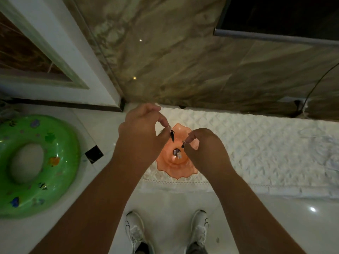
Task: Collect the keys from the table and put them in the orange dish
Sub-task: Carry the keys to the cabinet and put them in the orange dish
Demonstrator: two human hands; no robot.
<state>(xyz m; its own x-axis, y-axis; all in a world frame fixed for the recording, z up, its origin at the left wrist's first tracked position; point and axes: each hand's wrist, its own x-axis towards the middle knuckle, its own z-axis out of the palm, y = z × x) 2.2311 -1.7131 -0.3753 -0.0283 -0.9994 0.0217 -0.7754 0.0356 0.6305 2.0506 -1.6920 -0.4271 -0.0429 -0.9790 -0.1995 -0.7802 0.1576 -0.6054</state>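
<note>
An orange dish (174, 170) with a scalloped rim sits on a white quilted cloth near the table's front edge. Small keys (177, 154) lie in its centre. My left hand (142, 133) hovers over the dish's left rim, thumb and forefinger pinched on a dark key (172, 136) that hangs straight down. My right hand (205, 149) is over the dish's right side, fingertips pinched on another small dark key (183, 144) just above the bowl.
The white quilted cloth (256, 143) covers the table to the right. A green inflatable swim ring (60, 162) lies on the floor at left. A marbled wall rises behind the table. My white shoes (134, 233) stand on the glossy floor below.
</note>
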